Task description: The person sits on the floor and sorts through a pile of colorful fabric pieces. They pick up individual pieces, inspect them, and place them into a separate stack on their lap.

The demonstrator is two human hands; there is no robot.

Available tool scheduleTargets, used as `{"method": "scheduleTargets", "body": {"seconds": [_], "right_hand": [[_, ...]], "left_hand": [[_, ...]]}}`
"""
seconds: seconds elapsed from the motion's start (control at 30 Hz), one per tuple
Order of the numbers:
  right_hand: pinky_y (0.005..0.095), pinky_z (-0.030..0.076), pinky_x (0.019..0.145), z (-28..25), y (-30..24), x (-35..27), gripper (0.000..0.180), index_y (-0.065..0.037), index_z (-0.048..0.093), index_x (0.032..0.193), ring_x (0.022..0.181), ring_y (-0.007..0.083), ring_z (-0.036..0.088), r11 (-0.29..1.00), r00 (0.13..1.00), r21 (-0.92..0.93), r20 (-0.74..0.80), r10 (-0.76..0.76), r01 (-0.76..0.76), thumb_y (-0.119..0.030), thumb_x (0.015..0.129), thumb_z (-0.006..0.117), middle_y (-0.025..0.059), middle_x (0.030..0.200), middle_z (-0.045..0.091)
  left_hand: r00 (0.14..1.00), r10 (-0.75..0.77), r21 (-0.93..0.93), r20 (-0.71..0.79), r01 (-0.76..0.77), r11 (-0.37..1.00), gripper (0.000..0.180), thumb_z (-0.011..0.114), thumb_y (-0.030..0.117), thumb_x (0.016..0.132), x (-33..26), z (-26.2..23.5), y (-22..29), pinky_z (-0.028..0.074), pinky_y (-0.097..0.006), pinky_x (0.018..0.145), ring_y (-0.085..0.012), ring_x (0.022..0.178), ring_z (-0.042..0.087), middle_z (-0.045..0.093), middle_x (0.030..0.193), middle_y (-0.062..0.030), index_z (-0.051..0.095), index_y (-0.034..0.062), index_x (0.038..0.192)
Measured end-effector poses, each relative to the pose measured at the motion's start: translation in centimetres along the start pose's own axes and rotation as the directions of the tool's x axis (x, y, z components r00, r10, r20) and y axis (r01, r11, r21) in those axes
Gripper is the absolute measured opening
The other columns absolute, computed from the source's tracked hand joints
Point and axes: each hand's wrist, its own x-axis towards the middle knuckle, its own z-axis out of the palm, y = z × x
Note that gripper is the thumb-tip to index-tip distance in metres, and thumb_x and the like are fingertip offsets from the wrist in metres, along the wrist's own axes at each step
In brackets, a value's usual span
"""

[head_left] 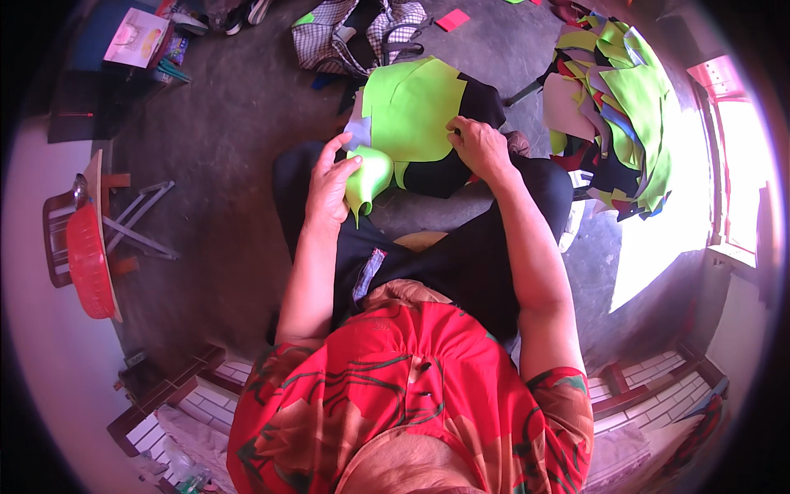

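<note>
Concrete floor (222,140), green fabric piece (411,107) under right hand (480,148); left hand (329,185) beside

A large lime-green fabric piece (411,107) lies flat across the person's knees, its curved edges spread over a black fabric piece (481,103) that shows along its right side and below it. A smaller lime-green piece (369,177) is curled into a loose fold with a pointed tip hanging downward, just beside the lower left edge of the large one.
</note>
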Motion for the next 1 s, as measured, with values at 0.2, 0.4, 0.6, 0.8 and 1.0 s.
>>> {"method": "scheduleTargets", "body": {"seconds": [0.2, 0.4, 0.6, 0.8, 1.0], "right_hand": [[0.0415, 0.051, 0.069, -0.3, 0.0, 0.0, 0.023, -0.011, 0.061, 0.098, 0.083, 0.0309, 0.063, 0.999, 0.999, 0.012, 0.025, 0.035, -0.035, -0.025, 0.081, 0.055, 0.0108, 0.093, 0.065], [0.0417, 0.051, 0.071, -0.4, 0.2, -0.1, 0.023, -0.012, 0.063, 0.097, 0.083, 0.0317, 0.063, 0.998, 0.996, 0.008, 0.063, 0.055, -0.056, -0.025, 0.081, 0.056, 0.0127, 0.089, 0.066], [0.0416, 0.051, 0.071, -0.6, -0.1, -0.6, 0.024, -0.012, 0.063, 0.099, 0.083, 0.0315, 0.064, 1.000, 0.995, -0.015, 0.091, 0.026, -0.025, -0.027, 0.080, 0.058, 0.0130, 0.089, 0.066], [0.0416, 0.051, 0.072, -0.9, -0.4, -1.0, 0.027, -0.012, 0.063, 0.101, 0.083, 0.0313, 0.064, 1.000, 0.992, -0.011, 0.126, 0.016, -0.014, -0.029, 0.081, 0.059, 0.0128, 0.090, 0.066], [0.0418, 0.051, 0.073, -0.6, -0.1, -0.6, 0.028, -0.012, 0.063, 0.102, 0.084, 0.0317, 0.064, 1.000, 0.991, -0.007, 0.132, 0.025, -0.024, -0.030, 0.081, 0.059, 0.0138, 0.089, 0.066]], "left_hand": [[0.998, 0.015, -0.026, -0.062, -0.016, 1.000, 0.030, 0.058, -0.002, 0.082, 2.8, 1.9, -2.6, 0.052, -0.029, 0.071, -0.0161, 0.080, 0.062, 0.061, 0.091, -0.0074, 0.054, 0.0053, 0.111], [0.997, 0.031, -0.081, -0.064, -0.036, 0.996, 0.022, 0.055, 0.001, 0.086, 3.3, 2.6, -3.7, 0.055, -0.033, 0.066, -0.0181, 0.082, 0.063, 0.062, 0.095, -0.0093, 0.054, 0.0013, 0.108], [0.996, -0.066, -0.085, -0.056, 0.061, 0.995, 0.018, 0.055, 0.001, 0.085, 0.9, -0.8, -4.1, 0.055, -0.029, 0.064, -0.0156, 0.079, 0.063, 0.062, 0.092, -0.0079, 0.056, 0.0015, 0.103], [0.987, -0.162, -0.070, 0.011, 0.162, 0.984, 0.021, 0.055, 0.001, 0.085, -3.6, -1.6, -3.0, 0.054, -0.032, 0.062, -0.0176, 0.076, 0.063, 0.062, 0.091, -0.0090, 0.055, 0.0021, 0.106], [0.981, -0.194, -0.093, 0.022, 0.195, 0.976, 0.022, 0.051, -0.002, 0.085, 0.6, -1.4, -5.0, 0.053, -0.038, 0.072, -0.0223, 0.082, 0.062, 0.060, 0.093, -0.0116, 0.052, -0.0007, 0.107]]}}
